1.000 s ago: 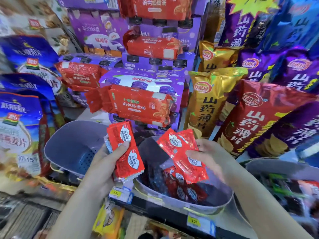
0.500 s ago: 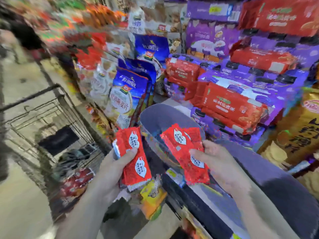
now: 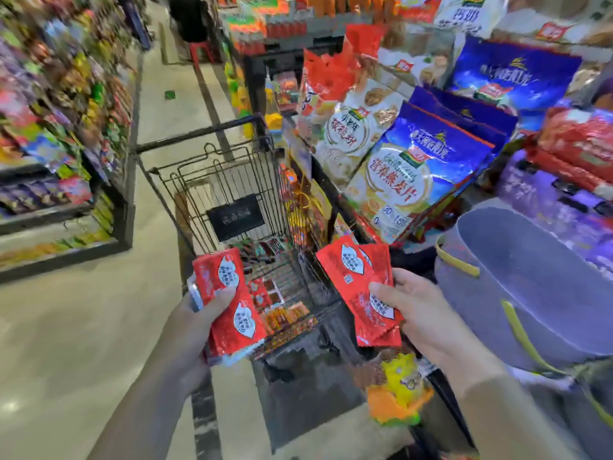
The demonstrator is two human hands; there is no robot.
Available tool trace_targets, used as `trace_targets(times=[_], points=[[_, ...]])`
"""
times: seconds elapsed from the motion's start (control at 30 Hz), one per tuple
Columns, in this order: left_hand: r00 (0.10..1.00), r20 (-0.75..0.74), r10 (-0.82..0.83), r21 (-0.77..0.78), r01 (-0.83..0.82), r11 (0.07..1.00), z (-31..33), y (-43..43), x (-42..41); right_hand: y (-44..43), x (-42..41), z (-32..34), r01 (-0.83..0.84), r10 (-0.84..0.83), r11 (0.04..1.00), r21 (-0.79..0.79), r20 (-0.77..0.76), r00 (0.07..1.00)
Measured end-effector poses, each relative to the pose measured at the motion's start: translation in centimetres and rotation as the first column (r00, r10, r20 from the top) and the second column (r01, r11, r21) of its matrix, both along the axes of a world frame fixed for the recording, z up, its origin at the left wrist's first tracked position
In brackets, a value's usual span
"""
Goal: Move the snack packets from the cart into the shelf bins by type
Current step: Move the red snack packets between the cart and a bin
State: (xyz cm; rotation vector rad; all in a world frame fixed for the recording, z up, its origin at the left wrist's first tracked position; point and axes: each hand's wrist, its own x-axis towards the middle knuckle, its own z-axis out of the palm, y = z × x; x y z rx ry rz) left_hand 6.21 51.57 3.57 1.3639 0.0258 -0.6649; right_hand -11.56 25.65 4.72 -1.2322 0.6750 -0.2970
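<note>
Two handfuls of red snack packets are up in the air and neither is in a bin, so I judge the task to be mid-way at best. The left hand (image 3: 195, 327) grips a thick stack of red packets (image 3: 229, 300) at lower centre-left, thumb pressed across the printed face. The right hand (image 3: 418, 313) pinches a looser fan of red packets (image 3: 361, 290) at lower centre-right, at least two of them, thumb on top and fingers curled behind.

Between and behind the hands stands the wire cart (image 3: 232, 180). On its floor lie more small packets (image 3: 282, 310), red and orange-brown, left to sort (the blur makes counting them guesswork). The grey bin (image 3: 530, 277) sits at the right edge of the frame, just beside the right hand. Its bottom is out of view, so what it already holds cannot be told.

Both bundles show their printed faces to the camera. The stack's long axis runs from upper left to lower right, fairly steep, its sealed white end at the bottom. The fan leans the same way, perhaps a little flatter, with its upper corners towards the cart and its lower ends towards the person.
</note>
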Motion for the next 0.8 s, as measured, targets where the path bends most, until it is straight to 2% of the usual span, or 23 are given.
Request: trace_targets(times=[0.3, 0.53, 0.8], points=[[0.992, -0.074, 0.103, 0.001, -0.103, 0.995, -3.1, 1.4, 7.6, 1.2, 10.4, -2.3, -0.129, 0.135, 0.989, 0.069, -0.087, 0.987], [0.984, -0.133, 0.116, 0.076, -0.107, 0.991, -7.2, -3.5, 14.1, -3.3, 20.1, -7.9, -0.197, 0.208, 0.978, 0.075, -0.195, 0.959], [0.948, -0.207, 0.242, 0.233, -0.192, 0.953, -13.7, -10.8, 22.5, -8.6, 32.2, -14.9, -0.297, 0.326, 0.945, 0.135, -0.344, 0.881]])
